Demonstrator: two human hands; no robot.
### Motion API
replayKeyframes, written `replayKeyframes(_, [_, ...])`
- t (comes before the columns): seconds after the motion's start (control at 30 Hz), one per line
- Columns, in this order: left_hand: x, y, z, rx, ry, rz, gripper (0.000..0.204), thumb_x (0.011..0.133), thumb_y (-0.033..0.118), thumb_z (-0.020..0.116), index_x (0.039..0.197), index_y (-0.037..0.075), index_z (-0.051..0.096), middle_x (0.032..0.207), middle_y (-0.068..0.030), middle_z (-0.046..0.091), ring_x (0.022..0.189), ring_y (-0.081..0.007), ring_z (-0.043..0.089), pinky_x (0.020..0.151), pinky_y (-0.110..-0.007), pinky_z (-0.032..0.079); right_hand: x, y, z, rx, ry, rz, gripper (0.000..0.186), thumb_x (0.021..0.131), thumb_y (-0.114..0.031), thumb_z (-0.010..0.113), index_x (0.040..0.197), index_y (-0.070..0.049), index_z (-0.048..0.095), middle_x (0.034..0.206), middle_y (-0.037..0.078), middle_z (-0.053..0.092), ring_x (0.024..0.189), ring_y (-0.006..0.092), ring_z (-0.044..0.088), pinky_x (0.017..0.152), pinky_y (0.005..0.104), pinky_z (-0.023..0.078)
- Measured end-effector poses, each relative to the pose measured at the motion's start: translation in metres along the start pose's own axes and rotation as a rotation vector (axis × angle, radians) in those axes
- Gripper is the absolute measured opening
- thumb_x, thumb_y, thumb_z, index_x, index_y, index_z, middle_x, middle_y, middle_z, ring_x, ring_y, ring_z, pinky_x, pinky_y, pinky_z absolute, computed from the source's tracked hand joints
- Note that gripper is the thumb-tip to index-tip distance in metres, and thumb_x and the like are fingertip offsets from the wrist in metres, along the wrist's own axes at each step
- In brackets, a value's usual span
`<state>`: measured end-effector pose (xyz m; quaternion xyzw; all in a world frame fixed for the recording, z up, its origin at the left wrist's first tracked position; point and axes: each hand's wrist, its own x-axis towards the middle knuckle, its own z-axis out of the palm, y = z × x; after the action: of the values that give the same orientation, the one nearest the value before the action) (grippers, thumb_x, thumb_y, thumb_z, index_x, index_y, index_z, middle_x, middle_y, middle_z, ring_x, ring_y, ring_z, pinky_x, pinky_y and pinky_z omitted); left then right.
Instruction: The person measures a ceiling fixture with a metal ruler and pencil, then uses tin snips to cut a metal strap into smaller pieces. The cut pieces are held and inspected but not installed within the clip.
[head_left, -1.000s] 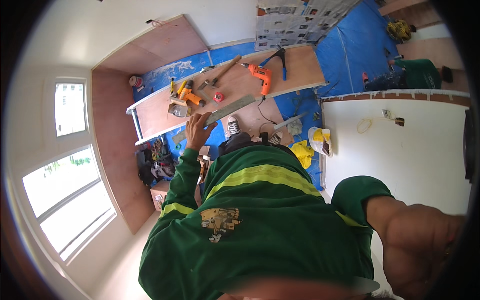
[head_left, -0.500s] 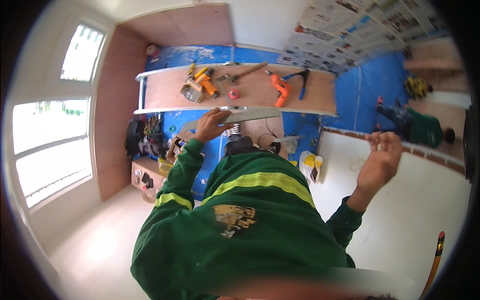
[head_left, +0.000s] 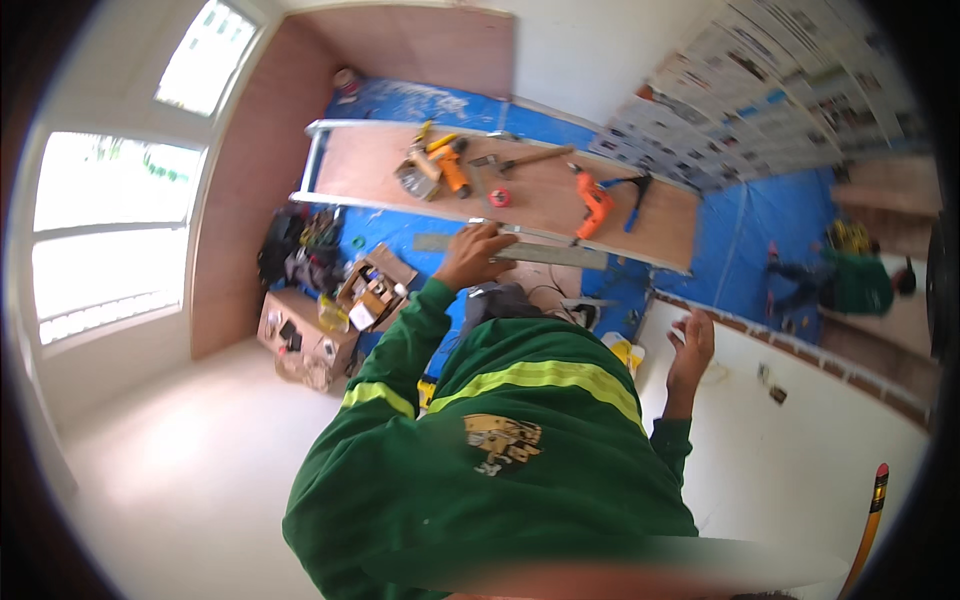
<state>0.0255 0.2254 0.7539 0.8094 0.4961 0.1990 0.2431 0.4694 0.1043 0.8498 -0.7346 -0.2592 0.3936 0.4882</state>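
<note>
My left hand (head_left: 472, 256) is closed around a long, narrow grey strip (head_left: 562, 257), flat like a slat, which reaches out on both sides of the fingers. The strip is level with the near edge of a low wooden platform (head_left: 350, 170) in front of me. Off to the right, my right hand (head_left: 688, 350) is raised over a white panel, holding nothing, its fingers slightly bent and apart from the thumb. On the platform are an orange drill (head_left: 594, 205), a black and blue clamp (head_left: 632, 200), a hammer (head_left: 535, 158), a pink-red tape roll (head_left: 500, 197) and a yellow-orange power tool (head_left: 452, 168).
Blue sheeting (head_left: 740, 240) covers the floor. A cardboard box (head_left: 375, 288) of supplies and dark bags (head_left: 300, 250) lie at left. A co-worker in green (head_left: 860, 282) is low down at far right. The white panel (head_left: 740, 440) spreads at lower right; a pencil (head_left: 872, 520) shows near the rim.
My right hand has moved left, toward my body. The left hand still grips the strip, now tilted down to the right. The whole view has turned slightly.
</note>
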Motion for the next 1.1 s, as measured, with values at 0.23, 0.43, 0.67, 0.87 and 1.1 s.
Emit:
replayKeyframes(0.23, [-0.029, -0.022, 0.032, -0.037, -0.079, -0.197, 0.049, 0.09, 0.035, 0.083, 0.126, 0.008, 0.065, 0.112, -0.0169, 0.066, 0.106, -0.0422, 0.065, 0.089, -0.053, 0.05, 0.002, 0.016, -0.041, 0.083, 0.112, 0.017, 0.027, 0.11, -0.031, 0.067, 0.124, -0.007, 0.066, 0.106, 0.002, 0.066, 0.096, 0.0134, 0.066, 0.082, 0.0321, 0.057])
replayKeyframes(0.43, [-0.091, -0.072, 0.084, -0.213, -0.193, -0.494, 0.052, 0.096, 0.032, 0.077, 0.123, -0.005, 0.051, 0.113, -0.0323, 0.063, 0.108, -0.0504, 0.063, 0.092, -0.055, 0.05, -0.019, 0.062, -0.082, 0.118, 0.205, 0.153, 0.03, 0.109, -0.038, 0.067, 0.121, -0.011, 0.064, 0.104, 0.001, 0.065, 0.1, 0.0134, 0.063, 0.087, 0.0344, 0.053])
replayKeyframes(0.67, [-0.125, -0.068, 0.104, -0.291, -0.223, -0.704, 0.056, 0.1, 0.041, 0.074, 0.121, -0.005, 0.05, 0.106, -0.0296, 0.061, 0.098, -0.0425, 0.062, 0.09, -0.053, 0.05, -0.039, 0.119, -0.127, 0.222, 0.307, 0.145, 0.038, 0.11, -0.037, 0.066, 0.124, -0.002, 0.062, 0.087, 0.006, 0.066, 0.075, 0.0125, 0.063, 0.067, 0.0259, 0.051])
replayKeyframes(0.87, [-0.114, -0.043, 0.112, -0.238, -0.209, -0.608, 0.056, 0.102, 0.044, 0.072, 0.12, -0.004, 0.051, 0.104, -0.0261, 0.062, 0.098, -0.0399, 0.062, 0.088, -0.051, 0.049, -0.04, 0.139, -0.167, 0.215, 0.348, 0.205, 0.035, 0.107, -0.037, 0.069, 0.124, -0.006, 0.064, 0.097, 0.003, 0.066, 0.089, 0.0141, 0.067, 0.077, 0.0296, 0.055])
replayKeyframes(1.1, [-0.108, -0.05, 0.14, -0.267, -0.287, -0.718, 0.065, 0.099, 0.05, 0.073, 0.126, -0.005, 0.052, 0.11, -0.0294, 0.064, 0.104, -0.0435, 0.064, 0.094, -0.051, 0.05, -0.041, 0.146, -0.191, 0.149, 0.408, 0.137, 0.033, 0.106, -0.036, 0.07, 0.126, -0.011, 0.066, 0.107, 0.003, 0.064, 0.097, 0.0165, 0.068, 0.082, 0.0333, 0.057])
